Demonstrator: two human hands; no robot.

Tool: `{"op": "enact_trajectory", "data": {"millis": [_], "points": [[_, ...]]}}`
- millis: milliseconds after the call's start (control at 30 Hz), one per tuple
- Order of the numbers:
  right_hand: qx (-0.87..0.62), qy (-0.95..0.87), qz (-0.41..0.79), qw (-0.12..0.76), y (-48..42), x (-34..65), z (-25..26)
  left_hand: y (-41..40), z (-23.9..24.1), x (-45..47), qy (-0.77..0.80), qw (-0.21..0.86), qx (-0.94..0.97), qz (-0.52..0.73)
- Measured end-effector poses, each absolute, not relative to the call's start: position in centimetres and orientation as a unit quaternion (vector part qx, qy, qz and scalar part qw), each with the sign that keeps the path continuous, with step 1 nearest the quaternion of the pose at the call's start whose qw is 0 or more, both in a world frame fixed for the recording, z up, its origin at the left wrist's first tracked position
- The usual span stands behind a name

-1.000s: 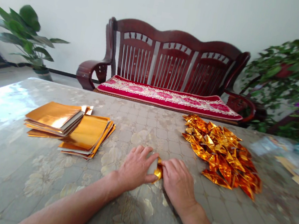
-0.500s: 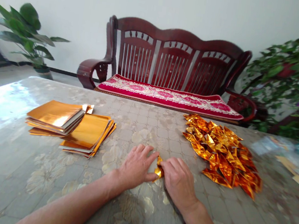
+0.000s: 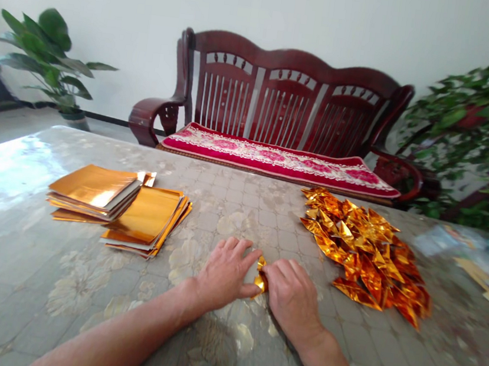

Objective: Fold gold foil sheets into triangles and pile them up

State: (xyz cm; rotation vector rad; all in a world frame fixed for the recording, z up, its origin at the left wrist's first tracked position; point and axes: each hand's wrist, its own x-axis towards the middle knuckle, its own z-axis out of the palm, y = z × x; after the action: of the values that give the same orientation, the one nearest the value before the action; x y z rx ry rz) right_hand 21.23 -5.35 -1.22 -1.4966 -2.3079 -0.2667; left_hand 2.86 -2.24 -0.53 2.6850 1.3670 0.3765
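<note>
A sheet of gold foil paper (image 3: 260, 282), partly folded, lies on the table between my hands. My left hand (image 3: 225, 275) is flat, fingers spread, pressing on the sheet's pale side and hiding much of it. The fingers of my right hand (image 3: 292, 293) are curled together and pinch the gold edge on the right. To the left are two overlapping stacks of flat gold foil sheets (image 3: 148, 214). On the right lies a heap of folded gold foil pieces (image 3: 365, 251) with pointed ends.
The table (image 3: 121, 316) has a flower-patterned cover. Clear plastic bags (image 3: 446, 240) and pale strips (image 3: 480, 278) lie at its right side. Behind the table stands a dark red wooden bench (image 3: 281, 98) with a patterned cushion. Plants stand at both sides.
Both hands stay at the foil sheet in nearly the same pose. The whole view has shifted slightly, and the piles lie as before.
</note>
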Motion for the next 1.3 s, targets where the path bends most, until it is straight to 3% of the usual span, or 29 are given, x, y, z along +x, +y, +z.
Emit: {"op": "enact_trajectory", "data": {"millis": [800, 1300], "points": [[-0.532, -0.826, -0.093, 0.161, -5.6, 20.9, -0.3, -3.3, -0.5, 3.3, 0.440, 0.019, 0.890, 0.120], [-0.556, -0.804, -0.031, 0.209, -4.9, 21.2, -0.9, -3.5, -0.2, 3.3, 0.396, -0.012, 0.914, 0.087]]}}
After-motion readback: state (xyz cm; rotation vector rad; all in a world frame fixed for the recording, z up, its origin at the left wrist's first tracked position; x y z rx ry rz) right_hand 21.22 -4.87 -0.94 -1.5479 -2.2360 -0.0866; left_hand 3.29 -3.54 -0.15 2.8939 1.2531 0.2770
